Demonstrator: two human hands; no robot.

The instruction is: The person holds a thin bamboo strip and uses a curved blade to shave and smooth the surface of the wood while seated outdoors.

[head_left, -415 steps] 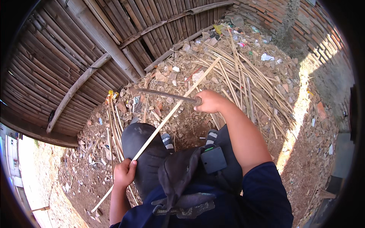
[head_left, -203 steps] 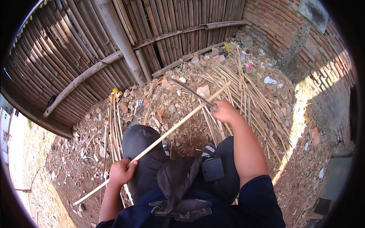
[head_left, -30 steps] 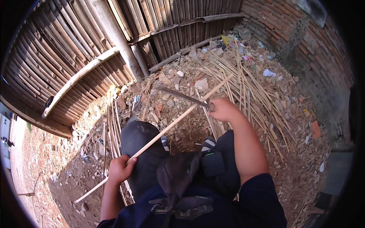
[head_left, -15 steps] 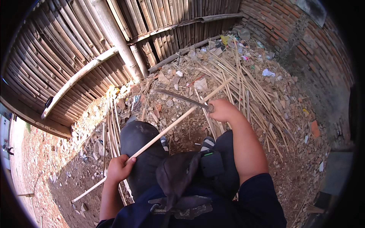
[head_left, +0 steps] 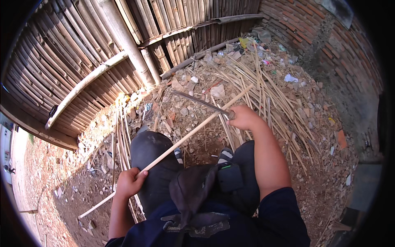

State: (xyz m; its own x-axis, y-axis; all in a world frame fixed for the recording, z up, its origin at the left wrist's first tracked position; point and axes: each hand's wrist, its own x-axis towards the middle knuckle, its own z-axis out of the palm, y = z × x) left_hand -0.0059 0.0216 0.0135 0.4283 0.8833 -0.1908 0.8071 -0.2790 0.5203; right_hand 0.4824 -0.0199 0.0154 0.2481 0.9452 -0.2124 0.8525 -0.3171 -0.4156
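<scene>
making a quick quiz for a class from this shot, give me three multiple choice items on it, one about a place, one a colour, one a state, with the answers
1. Where does the heap of split canes lie?
A. on the ground by the brick wall
B. on a table
C. in a basket

2. What colour is the long stick?
A. bright blue
B. pale tan
C. black

3. How is the long stick held?
A. lying loose on the ground
B. gripped in the left hand, slanting across the knee
C. stuck upright in the soil

Answers:
1 A: the canes are strewn on the dirt in front of the brick wall.
2 B: the stick shows a light, peeled-wood tan along its whole length.
3 B: the left hand is closed round it near its lower end, and it runs up over the dark-clad knee toward the right hand, which grips a dark blade.
</scene>
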